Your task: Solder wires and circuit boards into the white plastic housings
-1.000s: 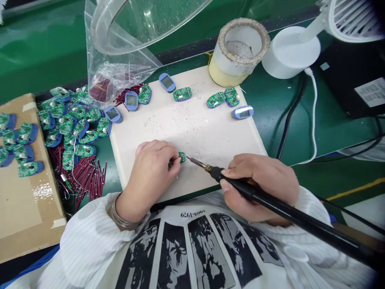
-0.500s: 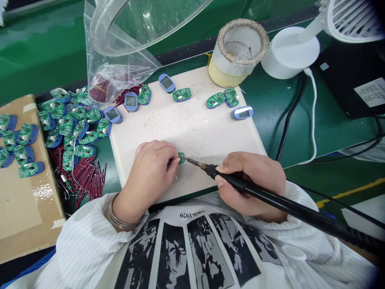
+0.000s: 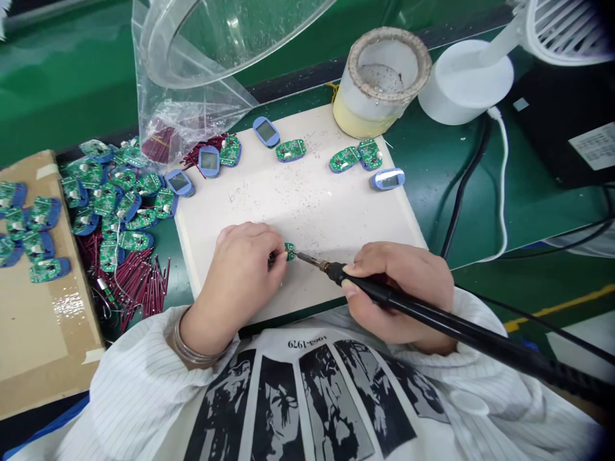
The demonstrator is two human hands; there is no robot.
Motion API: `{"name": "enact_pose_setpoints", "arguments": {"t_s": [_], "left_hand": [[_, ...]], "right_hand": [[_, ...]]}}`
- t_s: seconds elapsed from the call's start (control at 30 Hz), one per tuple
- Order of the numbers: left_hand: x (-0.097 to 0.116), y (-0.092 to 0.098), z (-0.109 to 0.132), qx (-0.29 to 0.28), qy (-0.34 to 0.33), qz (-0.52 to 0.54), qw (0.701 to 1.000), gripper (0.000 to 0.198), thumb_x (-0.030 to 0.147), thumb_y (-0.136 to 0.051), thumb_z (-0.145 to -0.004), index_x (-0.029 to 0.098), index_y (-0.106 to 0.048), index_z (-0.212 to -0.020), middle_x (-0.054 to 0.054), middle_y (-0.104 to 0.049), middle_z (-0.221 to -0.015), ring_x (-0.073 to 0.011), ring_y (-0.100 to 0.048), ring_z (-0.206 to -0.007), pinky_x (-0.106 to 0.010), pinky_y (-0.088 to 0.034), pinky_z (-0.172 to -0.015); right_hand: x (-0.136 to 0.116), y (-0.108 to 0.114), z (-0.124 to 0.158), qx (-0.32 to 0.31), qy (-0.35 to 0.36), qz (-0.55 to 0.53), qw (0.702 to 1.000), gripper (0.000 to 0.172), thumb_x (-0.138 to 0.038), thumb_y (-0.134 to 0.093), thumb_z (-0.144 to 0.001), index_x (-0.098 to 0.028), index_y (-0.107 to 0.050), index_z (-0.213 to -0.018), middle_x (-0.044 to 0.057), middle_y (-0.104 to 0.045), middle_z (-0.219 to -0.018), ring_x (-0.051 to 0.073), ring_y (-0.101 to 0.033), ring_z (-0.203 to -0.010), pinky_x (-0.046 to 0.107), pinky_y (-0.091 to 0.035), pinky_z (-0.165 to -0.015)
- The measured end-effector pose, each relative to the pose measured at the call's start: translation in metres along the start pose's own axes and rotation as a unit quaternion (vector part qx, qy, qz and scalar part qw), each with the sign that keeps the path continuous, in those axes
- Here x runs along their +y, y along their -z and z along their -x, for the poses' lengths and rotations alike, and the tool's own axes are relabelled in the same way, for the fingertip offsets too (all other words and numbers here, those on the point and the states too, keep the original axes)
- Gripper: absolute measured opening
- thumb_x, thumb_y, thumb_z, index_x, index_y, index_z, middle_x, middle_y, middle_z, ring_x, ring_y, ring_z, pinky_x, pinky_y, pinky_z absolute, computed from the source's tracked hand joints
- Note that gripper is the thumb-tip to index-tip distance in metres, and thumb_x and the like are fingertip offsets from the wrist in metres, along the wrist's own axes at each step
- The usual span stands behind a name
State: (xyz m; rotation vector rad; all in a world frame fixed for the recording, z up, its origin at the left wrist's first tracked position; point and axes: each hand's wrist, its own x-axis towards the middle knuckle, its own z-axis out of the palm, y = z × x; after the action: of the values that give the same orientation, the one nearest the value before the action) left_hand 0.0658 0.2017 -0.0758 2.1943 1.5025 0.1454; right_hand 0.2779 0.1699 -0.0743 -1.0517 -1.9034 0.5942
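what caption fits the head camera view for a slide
Left hand holds a small green circuit board, right hand a soldering iron, its tip just beside the board

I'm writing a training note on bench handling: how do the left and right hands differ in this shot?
The left hand pinches a small green circuit board, while the right hand holds a black soldering iron like a pen. Only the left has a metal bangle in view. Both are bare and come out of white striped sleeves.
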Motion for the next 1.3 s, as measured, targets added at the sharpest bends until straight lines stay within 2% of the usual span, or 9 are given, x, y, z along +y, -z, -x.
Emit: {"name": "enact_pose_setpoints", "arguments": {"t_s": [0.83,0.97,1.13,1.3], "left_hand": [[0.004,0.000,-0.001,0.005,0.009,-0.010,1.000,0.016,0.019,-0.052,-0.083,0.018,-0.063,-0.071,-0.006,-0.070,-0.084,-0.0217,-0.061,-0.084,-0.039,-0.047,-0.083],[0.006,0.001,-0.002,0.004,0.018,-0.014,1.000,0.016,0.018,-0.052,-0.082,0.018,-0.062,-0.069,-0.006,-0.070,-0.083,-0.0214,-0.061,-0.083,-0.039,-0.047,-0.083],[0.007,0.000,-0.003,0.004,0.020,-0.017,1.000,0.016,0.017,-0.052,-0.082,0.018,-0.062,-0.069,-0.006,-0.070,-0.083,-0.0214,-0.061,-0.083,-0.039,-0.047,-0.083],[0.006,0.000,-0.002,0.001,0.017,-0.020,1.000,0.017,0.018,-0.051,-0.082,0.018,-0.061,-0.069,-0.006,-0.069,-0.083,-0.0217,-0.061,-0.083,-0.039,-0.046,-0.082]], "right_hand": [[-0.001,0.000,-0.004,-0.015,-0.006,0.020,1.000,0.022,-0.010,-0.056,-0.071,-0.026,-0.051,-0.086,-0.003,-0.057,-0.059,0.018,-0.061,-0.054,0.030,-0.051,-0.045],[0.000,-0.001,-0.005,-0.033,0.024,0.009,0.999,0.019,-0.011,-0.056,-0.070,-0.024,-0.050,-0.083,-0.003,-0.056,-0.060,0.017,-0.060,-0.052,0.029,-0.050,-0.045],[0.002,0.007,-0.005,-0.037,0.055,0.019,0.998,0.020,-0.010,-0.059,-0.070,-0.023,-0.052,-0.083,-0.003,-0.055,-0.058,0.016,-0.060,-0.052,0.027,-0.049,-0.045],[0.002,0.012,-0.005,-0.014,0.029,0.034,0.999,0.023,-0.010,-0.058,-0.070,-0.025,-0.051,-0.086,-0.003,-0.057,-0.056,0.020,-0.061,-0.052,0.031,-0.049,-0.042]]}}
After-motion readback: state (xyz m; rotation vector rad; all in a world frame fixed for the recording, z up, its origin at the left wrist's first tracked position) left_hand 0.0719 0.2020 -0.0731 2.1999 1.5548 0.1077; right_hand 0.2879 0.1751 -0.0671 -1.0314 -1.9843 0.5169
